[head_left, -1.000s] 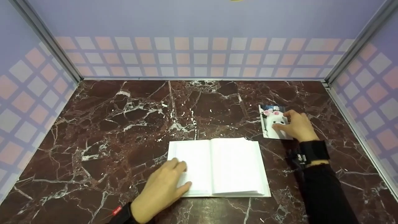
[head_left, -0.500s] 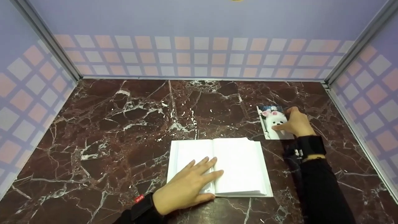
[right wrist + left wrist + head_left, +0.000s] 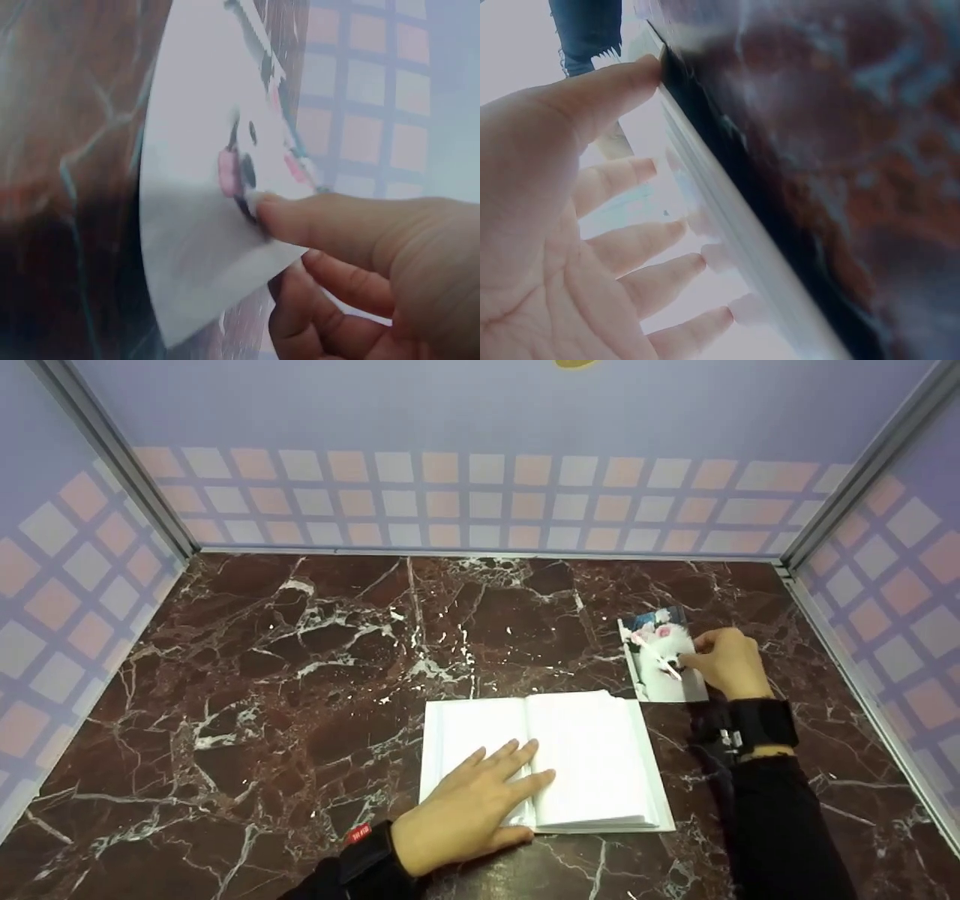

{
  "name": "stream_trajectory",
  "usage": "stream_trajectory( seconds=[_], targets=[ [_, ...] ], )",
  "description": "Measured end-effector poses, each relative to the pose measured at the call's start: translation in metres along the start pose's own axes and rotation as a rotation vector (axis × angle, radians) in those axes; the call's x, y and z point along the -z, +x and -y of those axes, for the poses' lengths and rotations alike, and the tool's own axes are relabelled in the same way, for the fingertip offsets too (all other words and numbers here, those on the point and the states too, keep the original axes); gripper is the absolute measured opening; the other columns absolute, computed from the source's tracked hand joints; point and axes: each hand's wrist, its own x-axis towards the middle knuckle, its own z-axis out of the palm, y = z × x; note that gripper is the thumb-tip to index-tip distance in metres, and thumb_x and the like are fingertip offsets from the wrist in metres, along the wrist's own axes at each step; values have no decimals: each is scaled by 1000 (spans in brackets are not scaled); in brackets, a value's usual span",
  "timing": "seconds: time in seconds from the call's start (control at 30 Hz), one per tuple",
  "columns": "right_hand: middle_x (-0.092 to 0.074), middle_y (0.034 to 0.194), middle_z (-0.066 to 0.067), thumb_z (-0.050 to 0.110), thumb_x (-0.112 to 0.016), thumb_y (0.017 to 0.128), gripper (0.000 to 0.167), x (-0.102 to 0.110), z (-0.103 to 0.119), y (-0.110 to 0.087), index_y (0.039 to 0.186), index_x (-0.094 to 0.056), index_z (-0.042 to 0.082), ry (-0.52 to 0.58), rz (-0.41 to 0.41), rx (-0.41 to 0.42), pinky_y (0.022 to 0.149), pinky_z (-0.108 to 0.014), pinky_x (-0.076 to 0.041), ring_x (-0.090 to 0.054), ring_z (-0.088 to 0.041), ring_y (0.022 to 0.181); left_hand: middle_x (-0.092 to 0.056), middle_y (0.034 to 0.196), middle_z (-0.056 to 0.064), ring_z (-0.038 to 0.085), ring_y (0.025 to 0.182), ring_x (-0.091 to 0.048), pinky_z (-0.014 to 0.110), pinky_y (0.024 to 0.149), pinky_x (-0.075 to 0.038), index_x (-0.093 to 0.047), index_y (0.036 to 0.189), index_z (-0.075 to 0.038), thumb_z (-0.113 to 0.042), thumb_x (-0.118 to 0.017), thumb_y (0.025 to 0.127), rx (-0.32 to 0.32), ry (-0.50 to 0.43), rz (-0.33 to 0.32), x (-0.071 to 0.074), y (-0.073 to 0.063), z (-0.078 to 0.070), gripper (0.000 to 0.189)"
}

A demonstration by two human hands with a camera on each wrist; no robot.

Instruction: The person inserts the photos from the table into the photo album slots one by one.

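Note:
An open notebook (image 3: 589, 765) with blank white pages lies near the front middle of the table. My left hand (image 3: 469, 810) rests on its left page with fingers spread, the fingertips (image 3: 718, 319) touching the paper near the centre fold. The left thumb lies along the book's lower edge. To the upper right of the book, my right hand (image 3: 731, 664) pinches the right side of a photo (image 3: 660, 682) of a white fluffy dog with pink flowers. In the right wrist view the thumb (image 3: 289, 217) presses the picture side, other fingers are behind, and the photo (image 3: 199, 247) bows, raised from the table.
The table (image 3: 315, 675) has a dark red-brown marbled top. A lilac wall with pink and white checks (image 3: 487, 499) stands along the back, with similar panels at the left and right. A yellow shape (image 3: 574, 363) shows at the top edge.
My left hand has slid right from the page's outer edge to the fold, and the notebook has shifted slightly right. The photo now bends, with a bright crease-like glare across it.

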Motion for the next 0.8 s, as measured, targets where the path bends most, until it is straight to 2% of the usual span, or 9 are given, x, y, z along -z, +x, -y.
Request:
stream_trajectory(
  seconds=[0.1, 0.3, 0.57, 0.67, 0.8],
  targets=[
    [-77, 96, -27, 23, -76, 99, 33, 4, -2, -4, 107, -76, -8, 2, -36, 20, 70, -39, -49, -69, -36, 79, -32, 175, 11, 34, 159, -42, 60, 124, -42, -46, 163, -28, -52, -72, 98, 6, -1, 5, -1, 1, -1, 74],
    [-81, 88, -19, 28, -73, 102, 31, 18, 3, -12, 105, -78, -3, 40, -45, 16, 63, -31, -47, -63, -15, 64, -33, 175, 11, 33, 159, -42, 60, 124, -42, -46, 163, -28, -52, -73, 98, -1, -1, 2, -2, 5, -3, 75],
    [-82, 101, -21, 30, -69, 105, 31, 34, 18, -22, 111, -77, 1, 76, -94, 35, 59, -22, -50, -64, -3, 62, -34, 175, 12, 34, 158, -43, 59, 123, -44, -48, 162, -27, -55, -67, 101, -21, -1, -4, 0, 7, -2, 70],
    [-82, 102, -21, 30, -69, 106, 30, 37, 22, -25, 111, -76, 2, 99, -111, 54, 54, -20, -50, -63, 1, 60, -39, 173, 13, 34, 155, -47, 58, 122, -46, -52, 159, -26, -56, -64, 102, -21, -9, -27, 2, 8, 0, 65],
    [-83, 99, -18, 34, -73, 103, 30, 38, 28, -27, 108, -78, 5, 85, -170, 102, 62, -21, -44, -57, 7, 61, -49, 165, 19, 36, 149, -54, 55, 121, -48, -57, 154, -21, -53, -68, 101, 5, 2, -101, 4, 8, 5, 63]
  ],
)
